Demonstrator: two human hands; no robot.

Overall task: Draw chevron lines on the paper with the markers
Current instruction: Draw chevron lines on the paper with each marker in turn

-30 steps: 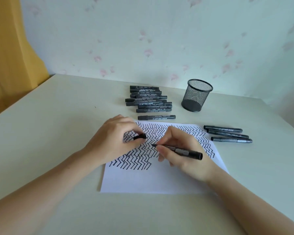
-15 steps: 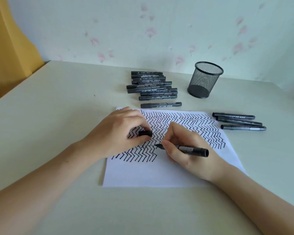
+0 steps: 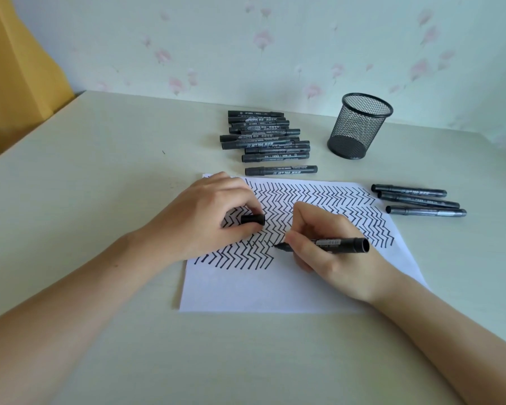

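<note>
1. Black wire-mesh pen cup (image 3: 360,127), round, upright at the back of the table (image 3: 100,185), near the wall. Nothing shows through the mesh; interior looks bare as far as visible.
2. Paper (image 3: 246,290): white sheet lying flat on the table centre, slightly skewed. Upper part covered w/ rows of black chevron lines (image 3: 310,197); near strip blank.
3. Right hand (image 3: 330,258) rests on the paper, fingers curled round an uncapped black marker (image 3: 333,244). Long axis roughly horizontal: tip points left, at or just over the paper by the edge of the drawn rows; butt end points right, toward the sheet's right edge. Contact of tip w/ paper can't be told for sure.
4. Left hand (image 3: 208,220) lies on the paper's left part, thumb & fingers pinching a short black cap (image 3: 253,219), cylinder shape, axis left-right.
5. Marker pile (image 3: 263,138): a stack of capped black/grey markers w/ printed labels, behind the paper, left of the cup, all lying roughly left-right; one more sits alone just in front of the stack.
6. Three markers (image 3: 418,200) capped, side by side to the right of the paper, axes left-right, slightly fanned.
7. Table surface smooth, pale cream, matte. Wall behind pale w/ faint pink flower print.
</note>
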